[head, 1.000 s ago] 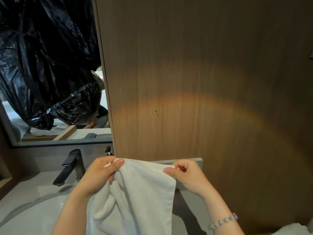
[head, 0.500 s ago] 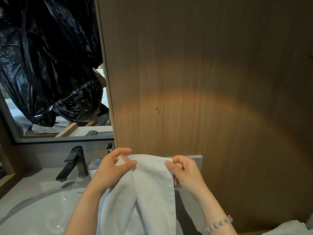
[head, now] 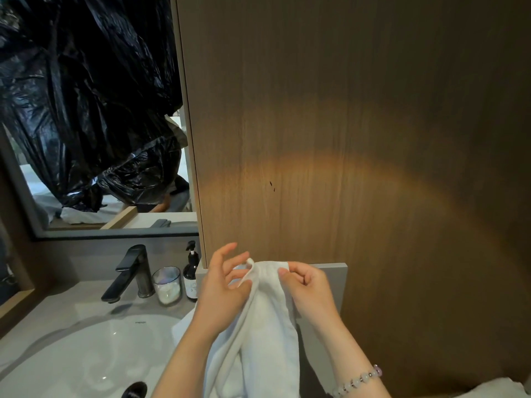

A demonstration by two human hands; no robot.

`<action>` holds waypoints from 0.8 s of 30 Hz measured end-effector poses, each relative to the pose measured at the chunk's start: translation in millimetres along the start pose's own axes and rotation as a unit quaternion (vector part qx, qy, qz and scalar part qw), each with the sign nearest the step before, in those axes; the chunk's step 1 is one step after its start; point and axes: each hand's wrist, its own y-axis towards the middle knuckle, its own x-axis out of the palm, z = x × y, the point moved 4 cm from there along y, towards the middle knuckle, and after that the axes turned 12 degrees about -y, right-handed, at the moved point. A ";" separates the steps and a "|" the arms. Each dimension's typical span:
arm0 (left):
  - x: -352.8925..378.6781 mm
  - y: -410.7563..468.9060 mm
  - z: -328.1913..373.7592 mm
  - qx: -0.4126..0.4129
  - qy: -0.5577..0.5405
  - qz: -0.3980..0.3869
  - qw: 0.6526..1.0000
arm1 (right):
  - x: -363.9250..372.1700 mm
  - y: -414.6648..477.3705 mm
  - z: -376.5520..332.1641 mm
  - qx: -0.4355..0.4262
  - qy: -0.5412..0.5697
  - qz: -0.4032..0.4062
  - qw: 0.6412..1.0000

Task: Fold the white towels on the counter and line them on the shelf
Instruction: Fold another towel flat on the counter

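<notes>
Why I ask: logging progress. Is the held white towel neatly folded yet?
Not yet: the white towel hangs bunched lengthwise, its top edge pinched by the left hand and right hand.

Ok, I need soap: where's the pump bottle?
Head view, left of centre: the dark pump bottle stands on the counter between the glass and the left hand.
</notes>
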 end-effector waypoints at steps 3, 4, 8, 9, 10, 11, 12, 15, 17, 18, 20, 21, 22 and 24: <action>11.2 -2.9 0.8 0.015 -0.019 0.008 1.000 | 1.8 -1.2 -1.1 0.004 0.014 0.003 1.000; 15.1 -3.8 -0.1 0.020 -0.021 0.009 1.000 | 2.0 -1.7 -2.2 0.004 0.015 0.000 1.000; 27.5 -9.8 -6.0 0.023 -0.007 0.015 1.000 | -1.7 -3.0 -3.2 0.005 0.000 0.003 1.000; 29.2 -11.3 -6.6 0.024 -0.002 0.017 1.000 | -3.2 -3.5 -2.6 0.008 -0.003 0.007 1.000; 30.9 -12.4 -7.2 0.025 0.002 0.018 1.000 | -4.4 -4.1 -2.3 0.012 -0.004 0.010 1.000; 32.8 -13.6 -7.2 0.028 0.005 0.017 0.999 | -5.3 -4.8 -2.0 0.013 -0.002 0.011 1.000; 34.4 -14.9 -6.8 0.032 0.010 0.013 0.999 | -5.6 -5.2 -1.7 0.015 -0.001 0.010 1.000; 39.0 -20.0 -4.6 0.049 0.035 -0.017 0.998 | -7.3 -6.2 -4.2 0.019 -0.001 0.002 1.000; 40.3 -21.6 -5.5 0.062 0.062 -0.045 0.995 | -9.3 -6.0 -5.3 0.021 -0.004 0.008 1.000; 40.3 -21.6 -6.5 0.068 0.080 -0.056 0.993 | -10.0 -5.3 -5.1 0.022 -0.007 0.013 1.000; 40.4 -21.3 -7.3 0.077 0.115 -0.073 0.988 | -9.9 -4.5 -3.7 0.028 -0.005 0.016 0.999; 40.9 -21.6 -6.6 0.078 0.126 -0.080 0.986 | -9.4 -4.4 -2.8 0.035 0.006 0.014 0.999; 41.6 -22.1 -6.4 0.072 0.130 -0.086 0.985 | -9.0 -4.8 -3.1 0.041 0.026 0.011 0.999; 43.8 -23.9 -6.5 0.063 0.129 -0.102 0.984 | -8.8 -6.4 -5.9 0.044 0.070 -0.001 0.997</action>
